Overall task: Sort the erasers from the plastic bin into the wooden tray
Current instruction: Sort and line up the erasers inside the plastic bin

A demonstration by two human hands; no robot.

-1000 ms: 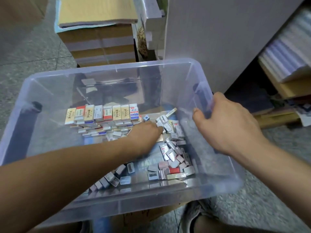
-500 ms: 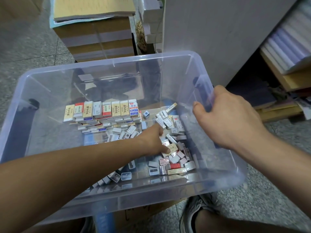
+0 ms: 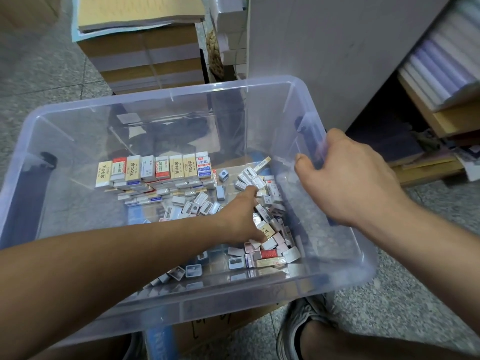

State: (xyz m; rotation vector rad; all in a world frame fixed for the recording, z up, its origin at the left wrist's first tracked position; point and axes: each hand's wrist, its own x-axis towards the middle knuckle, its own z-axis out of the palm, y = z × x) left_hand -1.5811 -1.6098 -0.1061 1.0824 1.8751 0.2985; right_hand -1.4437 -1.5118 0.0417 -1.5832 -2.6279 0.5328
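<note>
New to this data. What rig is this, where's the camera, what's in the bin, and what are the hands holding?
There is no machine here. A person works with two bare hands, and the single picture comes from a camera worn on the head, looking forward and down.

A clear plastic bin sits with a cardboard box under it. Inside, a row of erasers stands upright at the far side. A loose pile of erasers lies toward the right.

The left hand reaches into that pile. Its fingers are partly hidden, so I cannot tell whether it holds one. The right hand grips the bin's right rim, fingers curled over it. No wooden tray is in view.
</note>
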